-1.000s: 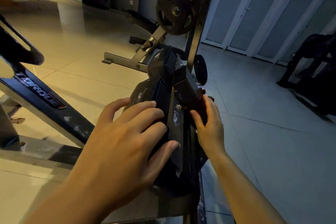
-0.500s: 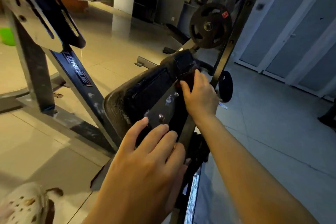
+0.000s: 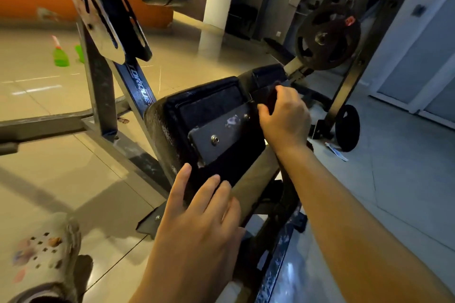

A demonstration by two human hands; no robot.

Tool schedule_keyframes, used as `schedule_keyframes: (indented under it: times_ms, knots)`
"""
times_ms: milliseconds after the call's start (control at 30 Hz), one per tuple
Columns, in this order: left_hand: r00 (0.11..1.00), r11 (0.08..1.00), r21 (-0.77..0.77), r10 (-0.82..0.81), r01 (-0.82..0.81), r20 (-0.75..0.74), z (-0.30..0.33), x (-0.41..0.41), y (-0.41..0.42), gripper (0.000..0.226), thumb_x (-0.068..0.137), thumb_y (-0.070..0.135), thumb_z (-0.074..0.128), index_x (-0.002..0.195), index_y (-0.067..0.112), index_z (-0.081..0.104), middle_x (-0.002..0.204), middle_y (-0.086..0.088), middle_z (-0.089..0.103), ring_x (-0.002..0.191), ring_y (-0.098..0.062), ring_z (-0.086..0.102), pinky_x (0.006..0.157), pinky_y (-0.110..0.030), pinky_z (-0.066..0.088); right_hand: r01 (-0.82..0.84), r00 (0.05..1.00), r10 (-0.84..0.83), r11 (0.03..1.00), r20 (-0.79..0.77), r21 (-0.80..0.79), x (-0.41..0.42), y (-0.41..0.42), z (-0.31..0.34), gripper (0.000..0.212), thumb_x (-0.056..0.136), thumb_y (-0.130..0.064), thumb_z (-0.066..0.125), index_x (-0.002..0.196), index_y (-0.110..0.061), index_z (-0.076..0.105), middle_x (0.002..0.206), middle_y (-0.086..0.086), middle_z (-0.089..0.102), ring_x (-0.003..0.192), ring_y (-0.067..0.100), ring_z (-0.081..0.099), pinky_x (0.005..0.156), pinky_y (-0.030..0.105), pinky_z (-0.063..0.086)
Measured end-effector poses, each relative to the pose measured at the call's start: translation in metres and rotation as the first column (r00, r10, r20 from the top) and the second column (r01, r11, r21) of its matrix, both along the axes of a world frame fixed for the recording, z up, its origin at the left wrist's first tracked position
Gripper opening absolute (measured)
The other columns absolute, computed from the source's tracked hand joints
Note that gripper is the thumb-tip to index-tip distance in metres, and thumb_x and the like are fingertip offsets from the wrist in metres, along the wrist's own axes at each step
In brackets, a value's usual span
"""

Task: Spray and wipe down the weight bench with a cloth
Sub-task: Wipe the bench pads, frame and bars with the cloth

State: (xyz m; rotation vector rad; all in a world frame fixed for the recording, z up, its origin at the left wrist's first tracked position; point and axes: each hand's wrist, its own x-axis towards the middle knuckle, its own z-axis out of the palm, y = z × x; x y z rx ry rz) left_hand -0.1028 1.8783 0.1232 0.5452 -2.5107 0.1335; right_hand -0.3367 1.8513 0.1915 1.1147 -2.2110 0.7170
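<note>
Single head-worn wide-angle view, looking forward and steeply down at close range onto the underside of the bench pad [image 3: 211, 115] at frame centre. The hands enter from 6 o'clock; tiled floor [image 3: 49, 167] fills 9 o'clock, a weight plate [image 3: 327, 37] at 1 o'clock.

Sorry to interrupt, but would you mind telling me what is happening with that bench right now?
A person is working on the underside of a tipped-up bench pad. The left hand rests on the pad's near edge with straight fingers. The right hand grips a dark cloth against the pad's far end, by the metal plate. A green spray bottle stands on the floor, away from both hands.
</note>
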Motion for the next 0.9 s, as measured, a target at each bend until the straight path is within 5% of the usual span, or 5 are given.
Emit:
schedule_keyframes:
  times_ms: [133,333,500,667,900]
  knots:
    - [0.993,0.994,-0.087,-0.074,0.066,-0.096,0.008,-0.014,-0.001,0.033,0.084,0.034,0.046,0.089,0.019,0.075,0.107,-0.004,0.071,0.107,-0.023,0.065,0.109,-0.057,0.025,-0.163,0.986,0.162,0.987,-0.032,-0.015,-0.016,0.006,0.003,0.048,0.097,-0.04,0.054,0.132,-0.008,0.054,0.127,0.008,0.06,0.114,0.024,0.057,0.09,0.028,0.043]
    - [0.991,0.988,-0.125,-0.1,0.089,-0.088,0.026,-0.033,-0.019,0.037,0.089,0.037,0.043,0.098,0.018,0.073,0.114,-0.005,0.068,0.115,-0.024,0.06,0.112,-0.056,0.022,-0.267,0.943,0.229,0.955,0.243,0.133,-0.035,0.054,-0.042,0.083,0.09,-0.037,0.065,0.155,-0.023,0.016,0.159,-0.002,0.023,0.143,0.017,0.025,0.11,0.031,0.026]
    - [0.992,0.982,-0.163,-0.103,0.091,-0.072,0.027,-0.036,-0.035,0.038,0.091,0.038,0.042,0.099,0.017,0.073,0.113,-0.007,0.068,0.115,-0.026,0.061,0.112,-0.057,0.022,-0.158,0.949,0.168,0.986,0.268,-0.057,-0.017,0.044,-0.053,0.068,0.094,-0.03,0.059,0.153,-0.019,0.025,0.152,0.001,0.038,0.138,0.017,0.036,0.111,0.034,0.036]
    - [0.995,0.956,-0.281,-0.091,0.079,-0.029,0.02,-0.039,-0.053,0.031,0.085,0.036,0.059,0.103,0.015,0.072,0.117,-0.011,0.067,0.122,-0.031,0.057,0.111,-0.061,0.023,-0.057,0.989,0.06,0.998,0.135,-0.027,-0.013,0.013,-0.023,0.065,0.093,-0.042,0.058,0.149,-0.019,0.034,0.148,0.0,0.043,0.128,0.023,0.043,0.092,0.029,0.037]
    - [0.994,0.945,-0.308,-0.113,0.112,0.014,0.017,-0.063,-0.045,0.035,0.092,0.036,0.046,0.103,0.014,0.071,0.115,-0.01,0.067,0.123,-0.031,0.056,0.116,-0.057,0.015,-0.058,0.983,0.072,0.995,0.17,-0.087,-0.02,0.002,-0.036,0.073,0.085,-0.054,0.048,0.148,-0.019,0.034,0.15,0.003,0.038,0.136,0.026,0.032,0.104,0.044,0.032]
